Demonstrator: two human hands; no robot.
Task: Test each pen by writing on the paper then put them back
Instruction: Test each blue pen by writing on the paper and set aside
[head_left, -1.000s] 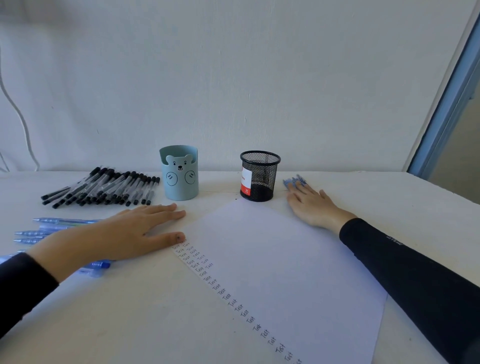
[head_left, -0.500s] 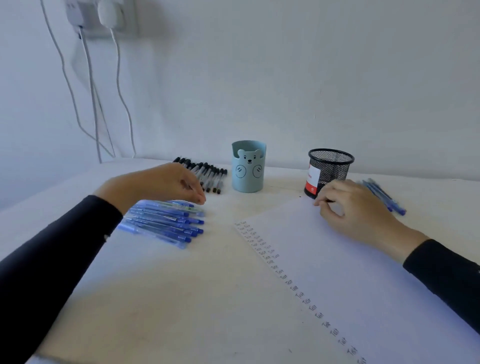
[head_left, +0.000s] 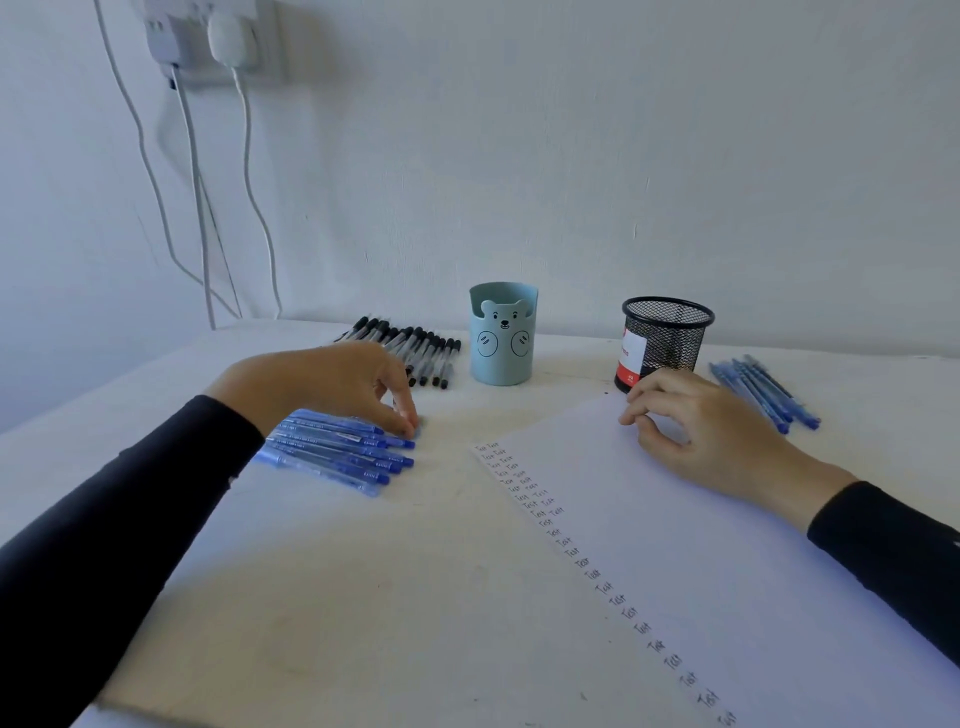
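Blue pens (head_left: 337, 452), 9 o'clock on bench (head_left: 415, 597): left hand (head_left: 322, 384) fingers (head_left: 402, 410) curled onto one, grip uncertain. Right hand (head_left: 696, 431), loosely curled, empty, rests on paper (head_left: 727, 545). Many "Test" marks written, pens not yet returned; judged partway.

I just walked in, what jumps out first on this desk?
The left hand sets its fingertips on a row of blue pens at the left, while the right hand rests on the far corner of the paper. A column of handwritten "Test" runs down the paper's left edge. Behind stand a bear-faced blue cup and a black mesh cup.
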